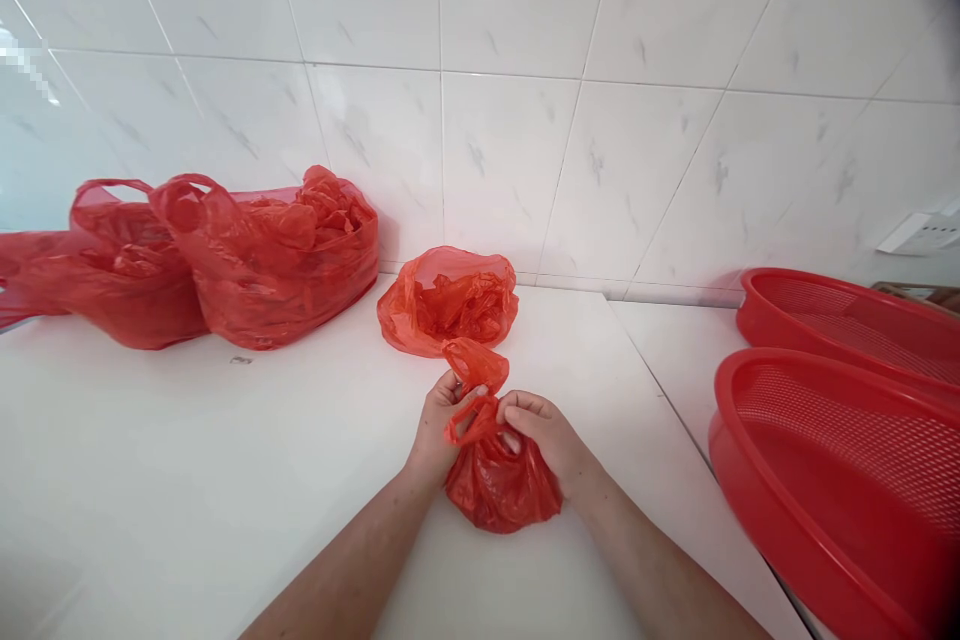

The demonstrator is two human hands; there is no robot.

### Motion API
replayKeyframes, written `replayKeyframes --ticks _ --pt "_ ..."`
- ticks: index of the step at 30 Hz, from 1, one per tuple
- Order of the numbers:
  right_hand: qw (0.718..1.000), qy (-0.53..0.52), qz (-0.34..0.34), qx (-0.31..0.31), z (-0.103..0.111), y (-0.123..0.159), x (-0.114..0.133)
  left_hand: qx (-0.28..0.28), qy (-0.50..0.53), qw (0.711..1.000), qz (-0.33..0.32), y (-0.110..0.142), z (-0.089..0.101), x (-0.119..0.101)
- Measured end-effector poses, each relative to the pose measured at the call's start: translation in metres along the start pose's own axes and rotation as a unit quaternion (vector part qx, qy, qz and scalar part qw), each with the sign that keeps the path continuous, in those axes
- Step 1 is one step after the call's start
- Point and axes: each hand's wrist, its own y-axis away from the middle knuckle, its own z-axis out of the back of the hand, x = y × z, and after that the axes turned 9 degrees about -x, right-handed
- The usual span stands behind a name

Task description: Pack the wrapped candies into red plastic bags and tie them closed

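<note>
A small red plastic bag [504, 492] rests on the white table in front of me, its lower part full and rounded. What it contains cannot be made out through the plastic. My left hand [441, 425] grips the gathered top of the bag from the left, with a handle loop lying across the fingers. On the other side, my right hand [541, 428] pinches the bag's neck, thumb and forefinger together. Part of the bag's top sticks up beyond both hands. Just behind it sits an open red plastic bag [397, 312] with crumpled red plastic inside.
Two large, full red plastic bags [255, 285] stand at the back left against the tiled wall [510, 160]. To the right are two red mesh baskets [731, 440], the nearer one reaching the table's [300, 480] seam. A white socket [919, 233] is on the right wall.
</note>
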Motion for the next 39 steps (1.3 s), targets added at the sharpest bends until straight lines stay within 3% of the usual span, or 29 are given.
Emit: replayKeyframes --ticks 2,7,11,17,22,28,31,34,39 --pt "0.999 0.037 0.02 -0.016 -0.002 0.0 -0.001 0.002 -0.005 1.0 -0.003 0.001 -0.001 -0.001" --pt "0.99 0.023 0.033 -0.135 -0.005 -0.005 -0.005 0.04 -0.009 0.999 0.017 0.004 -0.004 -0.003" --pt "0.993 -0.018 0.016 -0.111 0.0 -0.01 -0.007 0.072 -0.064 0.994 0.047 0.007 -0.007 -0.006" --pt "0.987 -0.007 0.025 -0.156 0.006 -0.012 -0.009 0.113 -0.074 0.991 0.017 0.011 -0.009 -0.006" --pt "0.99 0.05 0.059 -0.117 0.004 -0.008 -0.007 0.081 -0.091 0.991 0.056 0.009 -0.004 -0.003" --pt "0.998 -0.039 0.006 -0.043 0.012 -0.006 -0.004 0.093 -0.039 0.99 0.097 0.006 -0.003 -0.007" --pt "0.998 -0.055 0.013 -0.021 0.014 -0.004 -0.001 0.053 -0.052 0.993 0.089 0.002 -0.003 -0.007" --pt "0.999 -0.005 0.036 -0.033 0.013 -0.002 0.001 -0.005 -0.135 0.99 0.024 -0.001 0.0 -0.005" --pt "0.971 0.178 0.087 -0.134 0.001 -0.001 0.004 -0.017 -0.192 0.981 -0.036 0.0 0.001 -0.003"
